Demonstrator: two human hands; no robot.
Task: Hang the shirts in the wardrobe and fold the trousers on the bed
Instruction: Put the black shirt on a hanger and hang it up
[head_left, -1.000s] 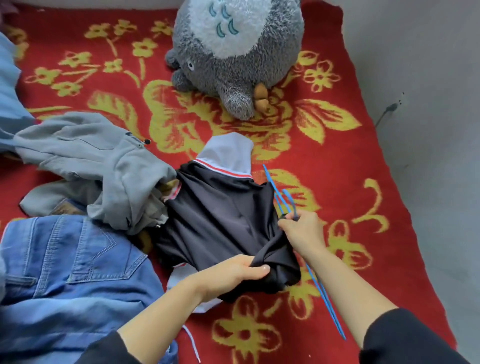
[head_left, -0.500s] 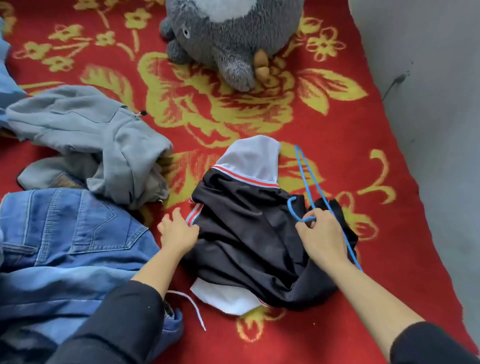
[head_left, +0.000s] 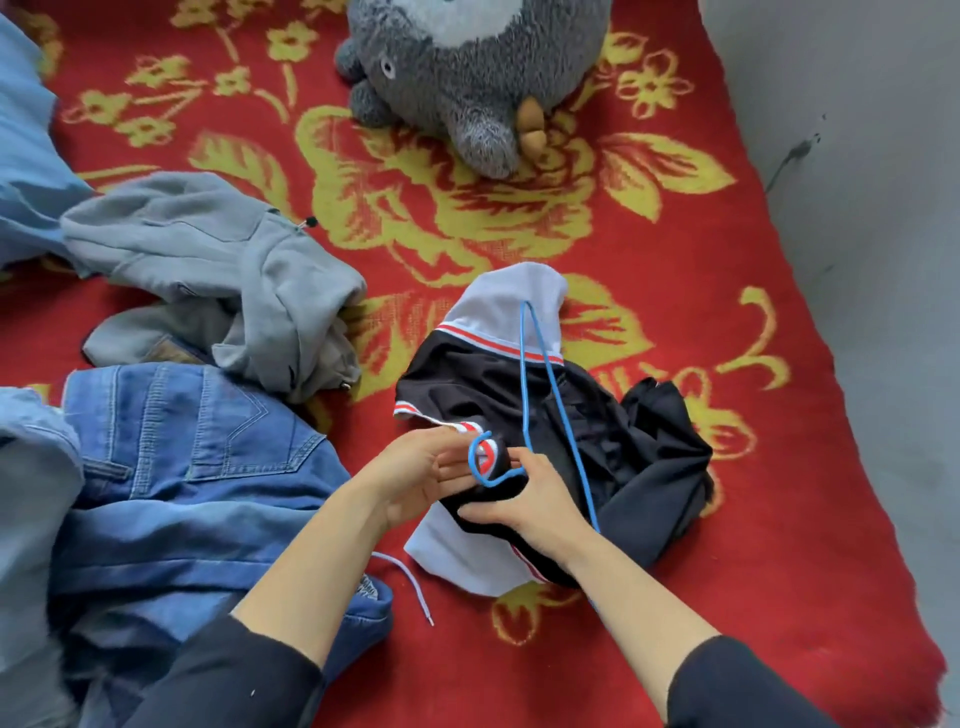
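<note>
A black shirt (head_left: 613, 447) with white sleeves and red-striped trim lies crumpled on the red bed cover. A thin blue hanger (head_left: 545, 384) rests on it, its hook curled between my hands. My right hand (head_left: 535, 499) grips the hanger near the hook together with black cloth. At the shirt's striped neck edge, my left hand (head_left: 421, 473) pinches the fabric, touching the hook. Blue jeans (head_left: 197, 467) lie at the left, grey trousers (head_left: 218, 280) behind them.
A big grey plush toy (head_left: 467, 67) sits at the back of the red flowered blanket (head_left: 675, 234). A grey wall (head_left: 872, 208) runs along the right. Pale blue cloth (head_left: 21, 156) lies at the far left. A white lace (head_left: 410, 577) trails from the jeans.
My left hand has moved right from the shirt's left edge to the neck by the hook. The right hand has shifted left with the hanger. The camera has come closer.
</note>
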